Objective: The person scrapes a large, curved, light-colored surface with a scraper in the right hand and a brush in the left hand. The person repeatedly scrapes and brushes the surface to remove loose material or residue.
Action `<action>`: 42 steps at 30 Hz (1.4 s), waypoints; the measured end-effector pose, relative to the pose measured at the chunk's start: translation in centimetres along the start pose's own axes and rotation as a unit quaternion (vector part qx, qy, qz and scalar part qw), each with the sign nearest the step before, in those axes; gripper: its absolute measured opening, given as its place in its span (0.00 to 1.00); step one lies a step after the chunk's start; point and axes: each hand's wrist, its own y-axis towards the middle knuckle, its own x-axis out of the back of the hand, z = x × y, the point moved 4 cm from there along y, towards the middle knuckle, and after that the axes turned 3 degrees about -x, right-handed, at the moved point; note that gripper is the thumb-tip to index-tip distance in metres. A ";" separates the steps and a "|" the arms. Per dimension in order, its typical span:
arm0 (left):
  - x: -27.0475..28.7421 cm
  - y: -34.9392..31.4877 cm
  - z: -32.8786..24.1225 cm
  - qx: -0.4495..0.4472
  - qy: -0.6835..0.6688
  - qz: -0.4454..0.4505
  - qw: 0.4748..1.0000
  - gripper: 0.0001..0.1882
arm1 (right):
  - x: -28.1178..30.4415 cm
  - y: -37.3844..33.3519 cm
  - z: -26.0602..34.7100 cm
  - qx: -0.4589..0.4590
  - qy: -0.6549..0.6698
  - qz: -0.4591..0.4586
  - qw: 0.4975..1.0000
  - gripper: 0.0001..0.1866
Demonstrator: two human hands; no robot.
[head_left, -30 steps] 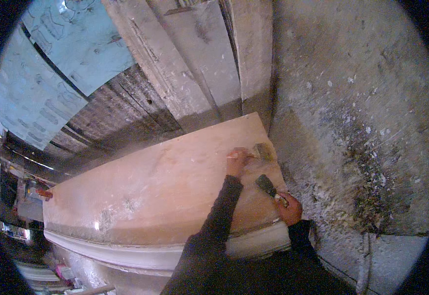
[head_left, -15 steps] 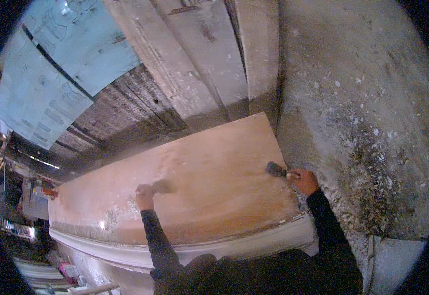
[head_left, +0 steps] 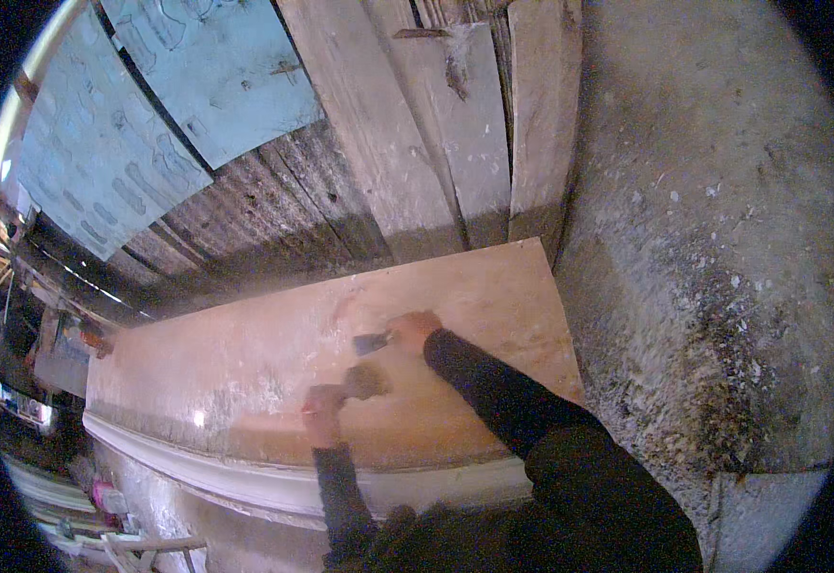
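A long, wet-looking orange-pink slab [head_left: 474, 277] lies across in front of me. My left hand [head_left: 323, 413], smeared by motion, is closed on a blurred grey-brown brush [head_left: 367, 382] over the slab's middle. Slightly farther back and to the right, my right hand [head_left: 415, 331] is wrapped round the handle of a short, dark-headed brush [head_left: 371, 344], its head pointing left. The two tools are close together but apart. Whether the left one touches the slab cannot be made out. A pale moulded ledge [head_left: 245, 477] runs along the slab's near side.
Weathered boards [head_left: 436, 162] and pale blue sheets [head_left: 216, 86] stand behind the slab. To the right is a dusty floor [head_left: 722, 191] scattered with white flakes and dark debris [head_left: 722, 382]. A wooden frame [head_left: 154, 546] and a pink object [head_left: 106, 498] are at lower left.
My right hand has swept left with its brush, from the slab's right edge to its middle. The left hand has shifted slightly right and nearer to me. The view has turned a little.
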 end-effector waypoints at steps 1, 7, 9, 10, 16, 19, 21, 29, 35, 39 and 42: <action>-1.9 0.1 -0.3 0.019 -0.025 0.021 0.999 0.10 | 0.3 -0.5 0.5 0.013 0.016 -0.019 1.000 0.14; -15.0 -0.1 -1.3 0.114 -0.230 0.135 0.957 0.08 | 6.1 -9.3 -8.5 -0.195 0.215 -0.092 0.953 0.17; -23.3 0.6 1.0 0.059 -0.209 0.222 0.950 0.07 | 5.1 -15.3 -18.6 -0.165 0.405 -0.189 0.879 0.17; -23.7 1.3 4.5 0.070 -0.202 0.180 0.960 0.07 | 9.4 -16.4 -11.5 -0.259 0.177 -0.188 0.931 0.15; -35.2 5.8 7.3 -0.004 -0.121 0.154 0.981 0.10 | 5.9 -30.2 -19.8 -0.297 0.084 -0.324 0.894 0.13; -30.3 10.0 6.5 -0.052 0.059 0.131 0.988 0.12 | 5.3 -32.7 -19.3 -0.340 0.101 -0.290 0.889 0.13; -23.1 14.0 7.2 -0.026 0.260 0.134 0.956 0.10 | 5.3 -33.1 -17.9 -0.324 0.113 -0.280 0.897 0.14; 1.4 13.9 -0.6 -0.127 0.206 -0.057 0.969 0.04 | 4.5 -22.3 -20.0 -0.333 0.133 -0.118 0.926 0.20; 7.2 6.7 1.3 -0.065 0.120 -0.119 0.984 0.03 | 6.6 -6.5 -17.5 -0.286 0.017 -0.080 0.955 0.17; 5.5 3.1 1.5 0.000 0.050 -0.090 0.995 0.04 | 7.4 1.4 -11.6 -0.164 0.060 -0.171 0.970 0.15; 2.3 3.3 2.4 -0.015 -0.001 -0.060 0.998 0.05 | 7.2 4.5 -10.6 -0.127 0.127 -0.161 0.970 0.16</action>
